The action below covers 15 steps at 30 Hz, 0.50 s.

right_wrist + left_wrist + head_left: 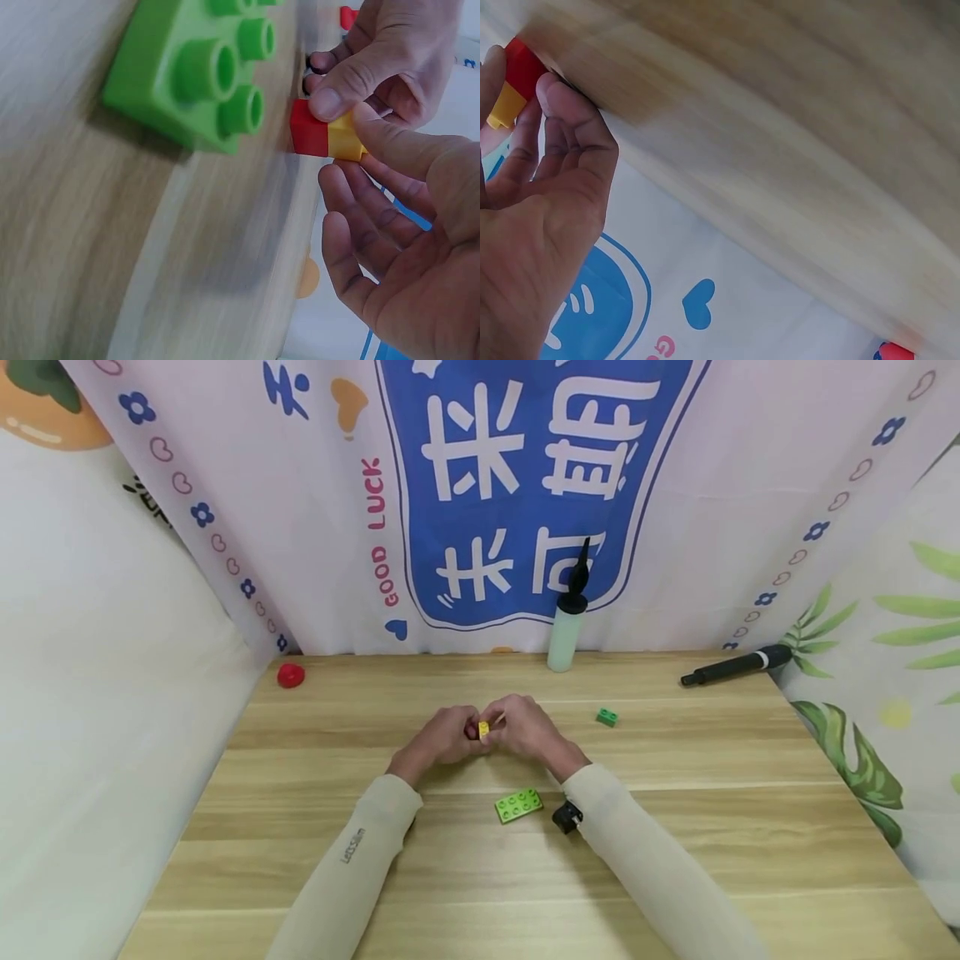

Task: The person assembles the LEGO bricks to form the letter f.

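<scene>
A yellow toy brick [483,728] sits on a red toy brick [307,133]; the two are joined and held just above the table. My left hand [448,735] grips the red brick, its thumb pressed on the side in the right wrist view. With thumb and fingers my right hand [523,728] pinches the yellow brick. The left wrist view also shows the red brick [523,67] at my left fingers. Nearer to me lies a light green eight-stud brick [518,806], studs up. A small dark green brick [607,717] lies right of my right hand.
On the wooden table [300,827], a red round object [291,675] lies at the far left corner. A pale green hand pump [567,631] with a black nozzle stands at the back edge. A black rod-shaped object [735,666] lies at the far right. Printed cloth hangs behind.
</scene>
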Tool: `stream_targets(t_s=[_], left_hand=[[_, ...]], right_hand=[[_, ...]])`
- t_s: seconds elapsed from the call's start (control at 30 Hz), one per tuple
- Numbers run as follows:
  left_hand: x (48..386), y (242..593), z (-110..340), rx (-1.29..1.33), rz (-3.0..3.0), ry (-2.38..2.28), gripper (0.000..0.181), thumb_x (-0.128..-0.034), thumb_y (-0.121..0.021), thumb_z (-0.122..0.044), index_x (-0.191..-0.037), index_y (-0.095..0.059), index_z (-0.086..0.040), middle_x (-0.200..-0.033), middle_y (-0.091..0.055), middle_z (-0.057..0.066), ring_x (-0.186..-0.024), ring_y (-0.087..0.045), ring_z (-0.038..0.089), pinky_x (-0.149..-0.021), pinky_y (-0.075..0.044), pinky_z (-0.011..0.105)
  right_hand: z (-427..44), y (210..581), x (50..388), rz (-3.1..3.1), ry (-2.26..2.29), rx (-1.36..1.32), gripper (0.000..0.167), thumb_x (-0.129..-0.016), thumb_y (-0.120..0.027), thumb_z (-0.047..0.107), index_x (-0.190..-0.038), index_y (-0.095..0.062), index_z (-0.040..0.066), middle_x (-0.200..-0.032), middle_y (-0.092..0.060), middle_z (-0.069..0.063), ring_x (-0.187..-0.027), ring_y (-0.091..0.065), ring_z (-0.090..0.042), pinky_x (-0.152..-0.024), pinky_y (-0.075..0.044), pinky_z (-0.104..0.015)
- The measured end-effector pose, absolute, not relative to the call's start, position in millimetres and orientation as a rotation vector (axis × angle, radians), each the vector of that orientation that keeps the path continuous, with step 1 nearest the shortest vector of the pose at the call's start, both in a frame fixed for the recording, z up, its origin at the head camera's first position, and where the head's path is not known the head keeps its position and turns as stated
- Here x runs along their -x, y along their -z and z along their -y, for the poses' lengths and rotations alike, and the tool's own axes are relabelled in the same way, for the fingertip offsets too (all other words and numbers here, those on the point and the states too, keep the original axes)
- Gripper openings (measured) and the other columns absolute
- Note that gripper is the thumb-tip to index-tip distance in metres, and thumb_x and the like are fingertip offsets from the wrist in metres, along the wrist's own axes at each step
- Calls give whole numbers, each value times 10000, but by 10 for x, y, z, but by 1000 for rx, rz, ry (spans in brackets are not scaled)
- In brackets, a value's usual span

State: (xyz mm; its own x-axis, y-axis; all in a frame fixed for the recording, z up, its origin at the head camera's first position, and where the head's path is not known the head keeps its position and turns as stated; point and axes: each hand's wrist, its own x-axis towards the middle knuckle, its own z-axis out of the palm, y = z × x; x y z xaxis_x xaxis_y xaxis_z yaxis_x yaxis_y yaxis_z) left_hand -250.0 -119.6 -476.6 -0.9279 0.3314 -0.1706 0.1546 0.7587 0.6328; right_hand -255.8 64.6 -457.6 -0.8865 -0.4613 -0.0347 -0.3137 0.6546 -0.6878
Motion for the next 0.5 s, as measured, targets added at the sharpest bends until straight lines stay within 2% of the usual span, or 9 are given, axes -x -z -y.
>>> stream_targets(t_s=[0.13,0.27,0.4,0.5], left_hand=[[2501,4781,1186,-404,-2701,-930,225,-930,-871,-227,-945,-675,-116,-873,-635,29,-841,-577,178,-772,-468,281],[2493,4799,1186,-372,-2704,-933,229,-928,-873,-221,-944,-671,-114,-887,-642,35,-850,-577,178,-783,-473,285],[2474,4798,1193,-349,-2704,-939,220,-923,-875,-184,-979,-679,-101,-938,-679,44,-878,-603,175,-814,-513,293],[2462,4793,1213,-355,-2702,-944,221,-920,-874,-167,-1000,-681,-93,-959,-694,47,-883,-612,170,-826,-529,296]], right_hand=[[-662,4566,2534,-2665,1035,623,254,-906,-865,91,-1155,-818,101,-1191,-811,-70,-1025,-762,-184,-890,-617,-332],[-700,4562,2493,-2662,943,678,301,-978,-802,142,-1276,-777,105,-1284,-779,-75,-1078,-747,-171,-938,-608,-339],[-790,4541,2376,-2646,864,747,259,-1030,-749,230,-1230,-743,66,-1140,-745,-116,-988,-678,-212,-894,-573,-401],[-897,4532,2219,-2621,855,790,272,-1034,-740,230,-1227,-721,39,-1145,-733,-137,-1045,-679,-265,-934,-571,-458]])
